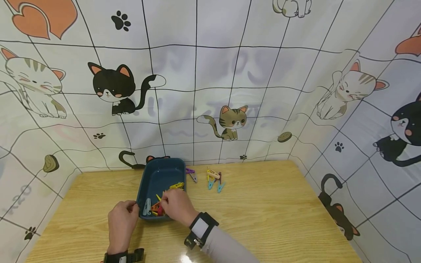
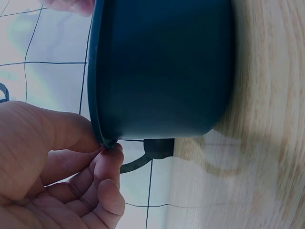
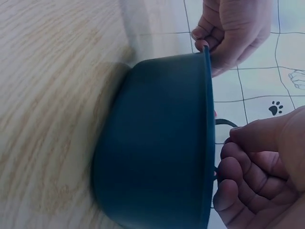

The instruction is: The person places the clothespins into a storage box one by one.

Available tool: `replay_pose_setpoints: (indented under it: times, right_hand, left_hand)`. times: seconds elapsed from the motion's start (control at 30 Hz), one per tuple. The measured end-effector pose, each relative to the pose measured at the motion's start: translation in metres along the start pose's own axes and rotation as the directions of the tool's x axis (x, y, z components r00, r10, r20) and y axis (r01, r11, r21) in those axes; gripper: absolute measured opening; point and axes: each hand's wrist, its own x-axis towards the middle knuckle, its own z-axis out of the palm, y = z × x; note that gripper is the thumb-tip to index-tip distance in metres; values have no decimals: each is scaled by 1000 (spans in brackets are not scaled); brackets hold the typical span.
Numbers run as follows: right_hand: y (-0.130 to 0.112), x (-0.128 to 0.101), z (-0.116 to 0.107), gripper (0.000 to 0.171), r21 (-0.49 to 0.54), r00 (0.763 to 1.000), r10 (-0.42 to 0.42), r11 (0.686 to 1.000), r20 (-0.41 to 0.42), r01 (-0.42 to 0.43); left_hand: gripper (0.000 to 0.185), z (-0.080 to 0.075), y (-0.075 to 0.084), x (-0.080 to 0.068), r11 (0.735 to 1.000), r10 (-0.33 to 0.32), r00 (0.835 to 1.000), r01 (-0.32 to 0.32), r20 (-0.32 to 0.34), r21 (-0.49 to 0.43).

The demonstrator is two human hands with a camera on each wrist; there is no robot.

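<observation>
A dark teal plastic bin (image 1: 163,175) stands on the table, with yellow, red, orange and light blue clothespins (image 1: 147,207) lying in its near part. My left hand (image 1: 123,223) pinches the bin's left rim between thumb and bent fingers, as the left wrist view shows up close. Over the near right part of the bin is my right hand (image 1: 179,205), thumb against curled index finger, beside a yellow clothespin (image 1: 159,197). From the right wrist view, the right hand (image 3: 267,171) is just above the rim; whether its fingertips hold a clothespin cannot be made out.
Right of the bin, a purple and grey clothespin pair (image 1: 191,174) lies on the wooden table (image 1: 256,204). Farther right is a small group of yellow, tan, brown and light blue clothespins (image 1: 214,175). A cat-print cloth (image 1: 177,102) hangs behind and along both sides.
</observation>
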Motion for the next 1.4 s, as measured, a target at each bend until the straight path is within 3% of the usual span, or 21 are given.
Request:
replay_pose_setpoints:
  times: [0.33,1.07,1.4]
  right_hand:
    - [13,-3,-13,22,-13,997,16,1000,-82,-18]
    - [53,-11,-34,11,171,982,106,982,-159,-78]
    - [81,-16,-42,9,187,967,151,976,-204,-113]
  left_hand:
    - [14,0,0,0,1000,-11,1000,11,5,0]
    - [14,-1,0,0,1000,-11,1000,10,13,4]
    - [14,-2,1,0,1000,-17,1000,17,18,1]
